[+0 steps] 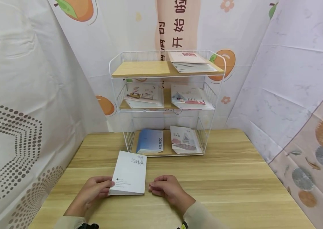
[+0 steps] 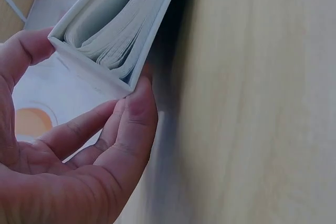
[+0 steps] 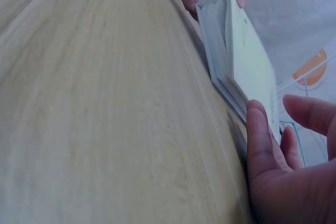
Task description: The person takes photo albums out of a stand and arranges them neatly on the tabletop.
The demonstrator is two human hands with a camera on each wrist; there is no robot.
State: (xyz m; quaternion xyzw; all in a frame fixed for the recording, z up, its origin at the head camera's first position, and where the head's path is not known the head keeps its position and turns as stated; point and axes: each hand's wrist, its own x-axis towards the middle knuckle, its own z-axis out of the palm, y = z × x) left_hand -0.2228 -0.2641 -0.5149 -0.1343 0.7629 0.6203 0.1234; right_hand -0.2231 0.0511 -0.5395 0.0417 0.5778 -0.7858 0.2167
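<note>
A white hardcover album [image 1: 130, 175] with printed text on its cover is tilted just over the table, in front of the shelf. My left hand [image 1: 95, 189] pinches its left edge, thumb on the cover and fingers beneath. The left wrist view shows the album's spine [image 2: 94, 72] held between thumb and fingers, its thick pages bulging between the covers. My right hand [image 1: 168, 189] is close to the album's right edge, holding nothing. In the right wrist view its thumb and fingers [image 3: 260, 145] are apart, and the fingers overlap the album's near edge.
A white wire shelf [image 1: 161, 110] with wooden boards stands at the table's back. Several printed albums [image 1: 144, 95] lie on its tiers, including a blue one marked POLAROID [image 1: 151, 140] at bottom left. Patterned cloth [image 1: 12, 95] hangs around the wooden table [image 1: 236, 178].
</note>
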